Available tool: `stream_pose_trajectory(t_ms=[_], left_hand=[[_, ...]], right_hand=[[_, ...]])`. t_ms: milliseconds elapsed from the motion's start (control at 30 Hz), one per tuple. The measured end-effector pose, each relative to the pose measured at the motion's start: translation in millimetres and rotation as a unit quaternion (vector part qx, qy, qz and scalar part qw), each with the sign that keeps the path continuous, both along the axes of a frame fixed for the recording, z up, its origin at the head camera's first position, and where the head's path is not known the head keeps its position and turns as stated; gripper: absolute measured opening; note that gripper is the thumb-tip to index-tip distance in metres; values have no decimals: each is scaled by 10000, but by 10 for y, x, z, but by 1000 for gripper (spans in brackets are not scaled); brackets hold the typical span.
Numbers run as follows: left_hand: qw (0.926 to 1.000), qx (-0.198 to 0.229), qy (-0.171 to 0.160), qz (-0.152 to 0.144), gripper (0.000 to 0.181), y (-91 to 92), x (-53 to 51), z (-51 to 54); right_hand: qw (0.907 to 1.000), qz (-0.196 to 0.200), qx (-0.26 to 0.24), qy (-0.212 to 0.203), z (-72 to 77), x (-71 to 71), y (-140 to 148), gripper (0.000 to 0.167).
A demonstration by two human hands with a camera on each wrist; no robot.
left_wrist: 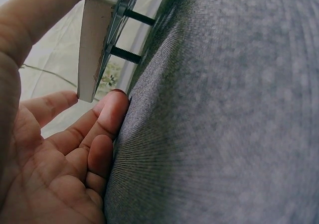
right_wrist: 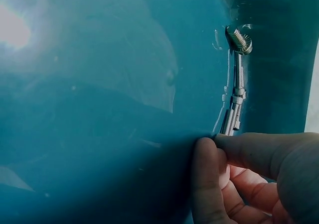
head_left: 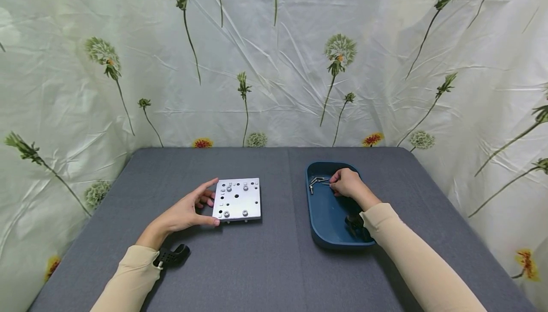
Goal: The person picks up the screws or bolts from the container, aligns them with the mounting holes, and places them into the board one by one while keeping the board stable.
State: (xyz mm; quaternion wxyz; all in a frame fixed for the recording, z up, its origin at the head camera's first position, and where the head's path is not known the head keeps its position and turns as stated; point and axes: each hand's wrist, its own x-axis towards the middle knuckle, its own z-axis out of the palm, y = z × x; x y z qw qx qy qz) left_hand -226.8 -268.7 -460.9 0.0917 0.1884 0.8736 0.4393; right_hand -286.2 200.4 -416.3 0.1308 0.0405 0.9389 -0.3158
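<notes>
My left hand [head_left: 188,209] holds a square silver metal plate [head_left: 246,200] by its left side, thumb at the near corner and index finger at the far corner. Several socket-head screws [head_left: 245,213] stand in the plate's holes. Their threaded shanks [left_wrist: 127,55] stick out underneath in the left wrist view, and the plate sits raised off the cloth. Inside a blue tray [head_left: 327,212], my right hand [head_left: 347,183] pinches a screw between thumb and index finger, mostly hidden by the fingertips. Loose silver screws [right_wrist: 238,92] lie along the tray's wall beside those fingertips.
A grey cloth [head_left: 274,264] covers the table. Behind it hangs a white curtain [head_left: 274,88] with a dandelion print. A black wrist camera [head_left: 173,256] is strapped below my left wrist, and another dark one [head_left: 355,225] hangs over the tray at my right wrist.
</notes>
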Motion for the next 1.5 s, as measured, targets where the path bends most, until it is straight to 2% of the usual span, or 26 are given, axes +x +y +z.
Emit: stream_pose_trajectory(t_ms=[267, 500, 1000, 1233, 1500], left_hand=[[10000, -30, -10, 3, 116, 6, 7, 8], [10000, -47, -36, 25, 116, 21, 10, 31], [9999, -40, -17, 110, 116, 78, 142, 44], [9999, -106, -9, 108, 117, 77, 132, 28], [9999, -78, -14, 94, 117, 63, 129, 17]], right_hand=[[9998, 47, 184, 39, -46, -18, 14, 6], [9995, 24, 323, -23, -19, -8, 10, 7], [9976, 346, 605, -14, 33, 87, 67, 13], [9981, 382, 442, 173, 7, 93, 92, 14], [9990, 76, -363, 231, 0, 87, 97, 14]])
